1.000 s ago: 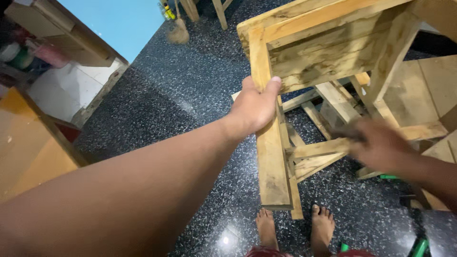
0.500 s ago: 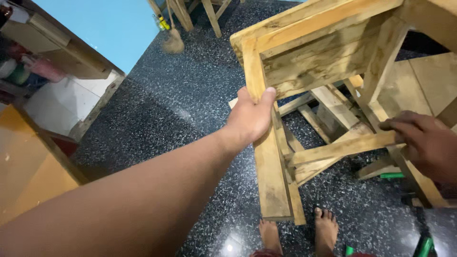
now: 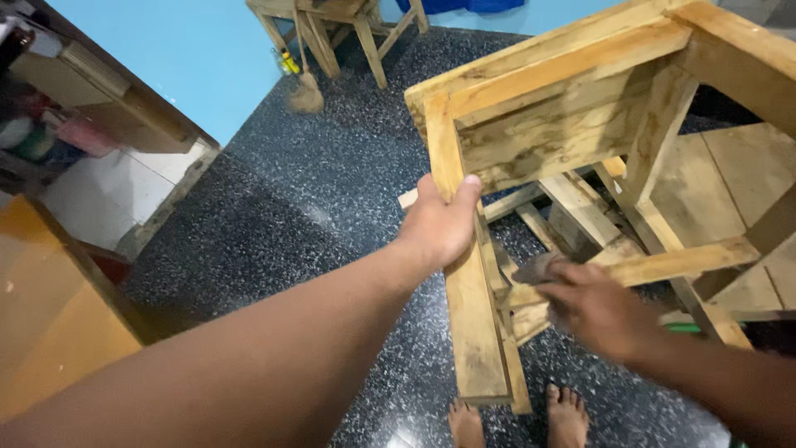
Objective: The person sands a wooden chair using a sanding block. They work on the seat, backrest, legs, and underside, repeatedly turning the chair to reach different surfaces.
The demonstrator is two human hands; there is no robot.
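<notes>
An unpainted wooden stool frame [image 3: 572, 124] stands tilted on the dark speckled floor. My left hand [image 3: 439, 224] is wrapped around its near leg [image 3: 468, 323], thumb on the inner face. My right hand [image 3: 597, 311] is blurred and holds a small grey pad [image 3: 533, 267]. The pad presses against the lower cross rail [image 3: 672, 261], close to where the rail meets that leg. I cannot tell what the pad is made of.
My bare feet [image 3: 518, 419] stand just below the leg's end. Loose planks [image 3: 734, 187] lie under and right of the frame. A second wooden stool [image 3: 332, 21] and a broom [image 3: 305, 93] stand by the blue wall. A cabinet [image 3: 99, 108] is at left.
My right hand has slid left along the cross rail, from its right end to near the leg. My left hand keeps its grip on the leg.
</notes>
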